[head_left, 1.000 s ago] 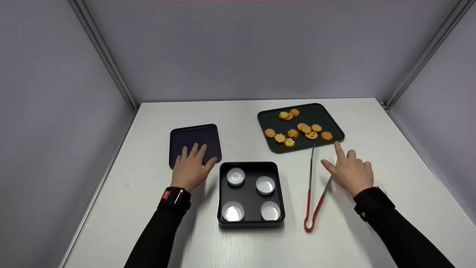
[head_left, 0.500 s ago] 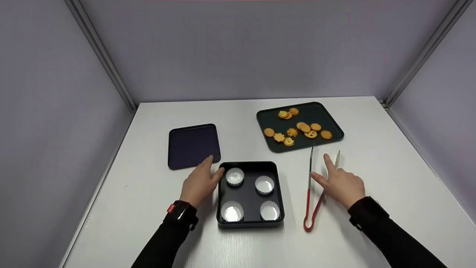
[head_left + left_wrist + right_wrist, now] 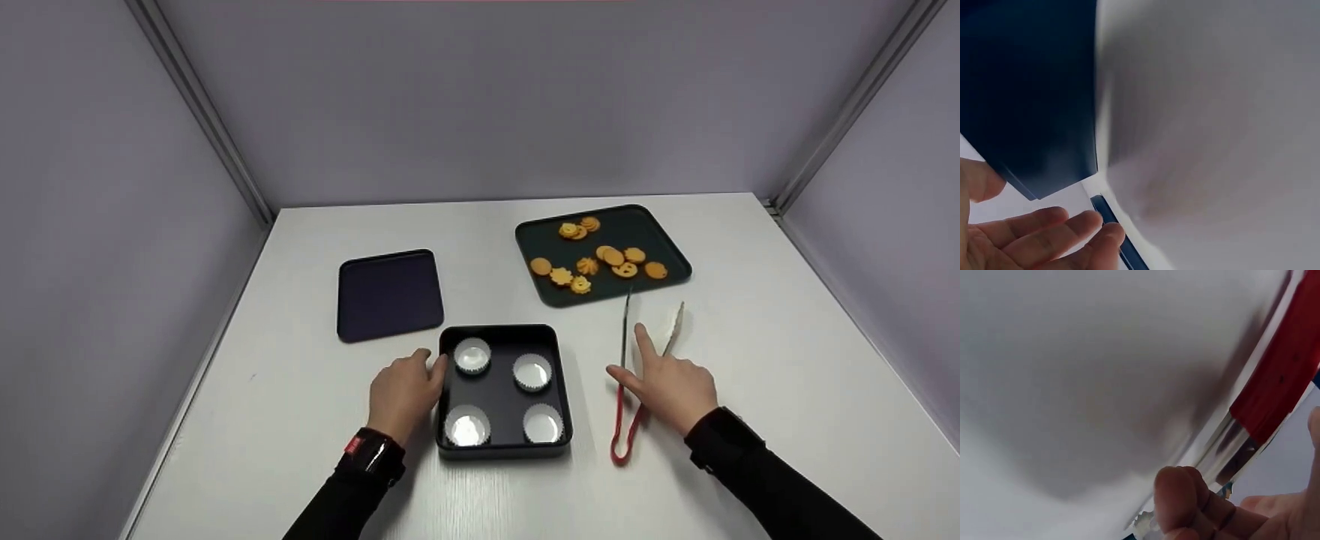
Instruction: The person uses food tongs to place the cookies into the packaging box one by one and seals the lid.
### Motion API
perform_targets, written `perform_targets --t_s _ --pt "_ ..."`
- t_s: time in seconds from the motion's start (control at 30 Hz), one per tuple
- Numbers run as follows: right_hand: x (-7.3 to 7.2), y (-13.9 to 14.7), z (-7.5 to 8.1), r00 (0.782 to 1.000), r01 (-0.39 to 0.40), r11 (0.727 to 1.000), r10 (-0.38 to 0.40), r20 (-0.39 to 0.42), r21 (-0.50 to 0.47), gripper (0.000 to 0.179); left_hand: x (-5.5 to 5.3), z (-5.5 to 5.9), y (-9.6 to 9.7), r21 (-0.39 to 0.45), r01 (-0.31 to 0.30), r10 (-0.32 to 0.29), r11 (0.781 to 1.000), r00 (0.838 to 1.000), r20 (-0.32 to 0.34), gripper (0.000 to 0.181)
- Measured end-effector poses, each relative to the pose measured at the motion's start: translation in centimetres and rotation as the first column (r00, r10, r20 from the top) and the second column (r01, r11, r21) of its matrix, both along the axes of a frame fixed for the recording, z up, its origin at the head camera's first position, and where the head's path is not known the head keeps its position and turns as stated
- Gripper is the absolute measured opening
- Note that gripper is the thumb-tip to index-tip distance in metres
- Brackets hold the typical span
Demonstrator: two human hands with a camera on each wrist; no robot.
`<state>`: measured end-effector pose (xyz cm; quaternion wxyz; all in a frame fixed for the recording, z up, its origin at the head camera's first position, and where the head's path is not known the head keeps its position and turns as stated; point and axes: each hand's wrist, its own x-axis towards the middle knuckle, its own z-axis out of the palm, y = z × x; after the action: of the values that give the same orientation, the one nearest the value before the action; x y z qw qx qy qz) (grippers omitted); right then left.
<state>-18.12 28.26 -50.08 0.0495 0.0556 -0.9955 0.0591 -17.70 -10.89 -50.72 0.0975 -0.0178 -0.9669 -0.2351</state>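
My left hand (image 3: 405,394) is at the left side of a square black baking tin (image 3: 500,401), its thumb right at the rim. In the left wrist view the tin's side wall (image 3: 1027,101) looms dark blue, with loosely bent fingers (image 3: 1053,236) beside its corner. Several white paper cupcake cases (image 3: 472,356) stand in the tin. My right hand (image 3: 673,386) hovers over tongs with red handles (image 3: 619,424), its thumb and index finger stretched out and the others loosely curled. In the right wrist view, a red handle (image 3: 1280,371) passes beside those fingers without being gripped.
A dark green tray (image 3: 652,232) at the back right bears several cookies (image 3: 587,266). To the left lies a small dark purple tray (image 3: 390,296). All stand on a white table (image 3: 480,502) between grey panels (image 3: 480,105).
My left hand has come back from over the purple tray to the baking tin's left side. My right hand has moved back and left over the tongs, away from the green tray.
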Motion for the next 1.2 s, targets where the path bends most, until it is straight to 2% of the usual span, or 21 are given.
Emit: perform_targets --t_s 0.13,0.23,0.3,0.4,0.5,0.57,0.67,0.83,1.2 --pt "0.2 -0.4 -0.4 1.0 -0.012 1.0 0.013 -0.018 0.012 0.088 0.4 -0.1 0.2 -0.082 0.0 -0.009 0.997 0.995 -0.103 0.036" --pt "0.3 -0.7 -0.6 0.999 -0.021 1.0 0.022 -0.031 0.015 0.084 0.5 -0.1 0.2 -0.094 0.012 -0.025 0.995 0.99 -0.139 0.041" --pt "0.3 -0.8 -0.6 0.999 -0.023 1.0 0.023 -0.036 0.01 0.082 0.5 0.0 0.2 -0.078 0.026 -0.035 0.997 0.993 -0.115 0.043" --pt "0.4 -1.0 -0.7 0.999 -0.021 1.0 0.021 -0.04 -0.003 0.081 0.4 0.1 0.1 -0.019 0.055 -0.055 0.998 0.998 -0.033 0.041" --pt "0.4 -1.1 -0.7 0.999 -0.016 1.0 0.016 -0.032 -0.009 0.081 0.2 0.1 -0.1 0.048 0.081 -0.083 0.996 0.996 0.045 0.037" --pt "0.4 -1.2 -0.7 1.0 -0.01 1.0 0.009 -0.019 -0.013 0.08 0.0 0.1 -0.3 0.089 0.1 -0.107 0.991 0.992 0.069 0.035" --pt "0.5 -1.3 -0.6 1.0 0.002 0.999 -0.002 0.013 -0.047 0.078 -0.1 0.0 -0.4 0.125 0.125 -0.136 0.984 0.987 0.082 0.034" --pt "0.5 -1.2 -0.4 0.998 0.037 0.993 -0.032 0.05 -0.108 0.076 -0.3 -0.2 -0.5 0.138 0.143 -0.155 0.98 0.985 0.079 0.035" --pt "0.9 -0.8 -0.9 0.998 0.066 0.99 -0.063 0.026 -0.124 0.045 -0.4 -0.4 -0.4 0.132 0.154 -0.162 0.979 0.985 0.057 0.035"
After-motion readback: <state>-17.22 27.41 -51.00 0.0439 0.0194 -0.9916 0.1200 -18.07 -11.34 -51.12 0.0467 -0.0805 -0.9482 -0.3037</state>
